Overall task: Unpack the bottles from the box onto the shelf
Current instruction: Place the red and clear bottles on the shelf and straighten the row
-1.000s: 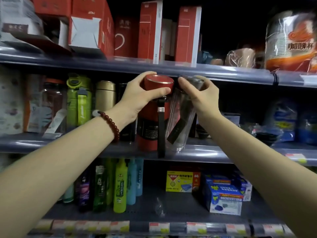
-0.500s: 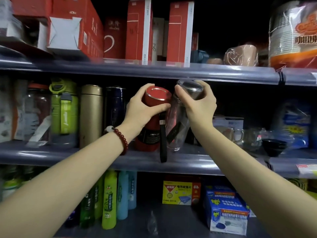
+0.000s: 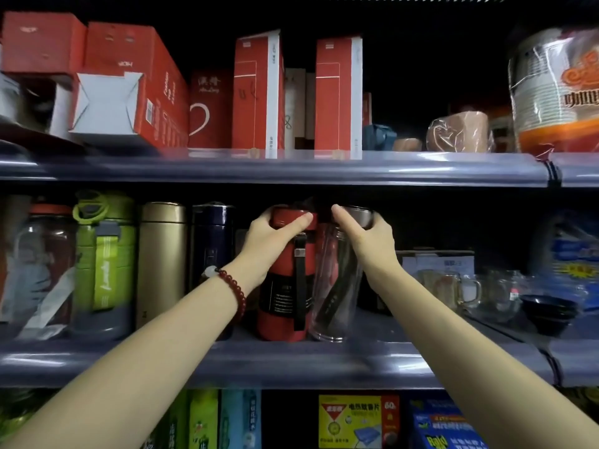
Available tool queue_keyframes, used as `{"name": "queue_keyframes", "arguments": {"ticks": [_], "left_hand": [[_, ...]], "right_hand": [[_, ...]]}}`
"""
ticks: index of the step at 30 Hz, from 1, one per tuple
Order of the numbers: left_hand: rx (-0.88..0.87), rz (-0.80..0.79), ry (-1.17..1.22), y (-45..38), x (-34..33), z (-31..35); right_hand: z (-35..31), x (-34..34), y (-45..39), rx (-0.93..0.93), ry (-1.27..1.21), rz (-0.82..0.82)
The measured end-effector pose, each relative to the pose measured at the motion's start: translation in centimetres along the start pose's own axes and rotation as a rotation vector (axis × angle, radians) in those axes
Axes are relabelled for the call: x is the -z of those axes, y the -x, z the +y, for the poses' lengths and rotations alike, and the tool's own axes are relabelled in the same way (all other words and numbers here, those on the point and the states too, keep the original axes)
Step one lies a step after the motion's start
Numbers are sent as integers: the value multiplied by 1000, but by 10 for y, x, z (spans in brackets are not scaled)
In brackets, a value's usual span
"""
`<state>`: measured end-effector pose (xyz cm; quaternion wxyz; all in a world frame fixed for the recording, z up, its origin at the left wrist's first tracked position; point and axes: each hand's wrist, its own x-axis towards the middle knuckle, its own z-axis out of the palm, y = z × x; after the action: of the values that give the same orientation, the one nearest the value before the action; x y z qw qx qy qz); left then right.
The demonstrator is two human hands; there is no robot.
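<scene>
Red bottle (image 3: 285, 286) and clear bottle (image 3: 337, 286) both stand upright on the middle shelf (image 3: 324, 361), long axes vertical, side by side and touching or nearly so; I can't tell which. They sit right of the dark blue flask (image 3: 212, 254), with glass mugs (image 3: 453, 286) to their right.

Left hand (image 3: 269, 244) grips the red bottle at its cap: thumb curled across the front, fingers wrapped round the far side. Right hand (image 3: 366, 241) grips the clear bottle's metal lid (image 3: 359, 215) the same way, thumb in front, fingers behind. Both hands come at the caps from the front and slightly below, each directly on its own bottle, so neither has to reach.

My read: both bases look set down near the shelf's front lip, so what's left is a push back into the row, or letting go. Box isn't in view. Risk: clear one is glass-like, tall and held only at the top, so a sideways nudge could tip it against the red one.
</scene>
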<state>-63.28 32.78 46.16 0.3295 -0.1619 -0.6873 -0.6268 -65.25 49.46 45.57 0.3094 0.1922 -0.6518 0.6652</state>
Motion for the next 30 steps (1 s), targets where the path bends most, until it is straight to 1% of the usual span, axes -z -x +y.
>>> {"name": "queue_keyframes", "arguments": {"ticks": [4,7,12,16,21,23,24,25,28,29,30], "left_hand": [[44,12,26,-6,9,-17],[108,-44,136,-4,11,-24],[137,-99,222,1,16,-31],[134,-101,195,4,21,-30],[148,-216,91,11,31,-32],[133,-248,31,17,33,-29],[107,-225,-25,21,32,-26],[80,-169,-104,24,30,-25],[72,33,-348,32,19,-23],[97,45,-400,33,17,-24],[123,22,-405,33,18,-25]], "right_hand": [[10,-18,3,17,29,-37],[17,-27,8,23,58,-38],[22,-26,7,6,41,-41],[27,-20,13,-1,79,-126],[35,-3,28,-96,217,-290],[34,-1,31,-108,240,-292],[34,-1,31,-110,244,-275],[34,-2,33,-112,247,-258],[32,-4,39,-118,216,-246],[31,-4,40,-131,196,-260],[32,-3,39,-148,179,-278]]}}
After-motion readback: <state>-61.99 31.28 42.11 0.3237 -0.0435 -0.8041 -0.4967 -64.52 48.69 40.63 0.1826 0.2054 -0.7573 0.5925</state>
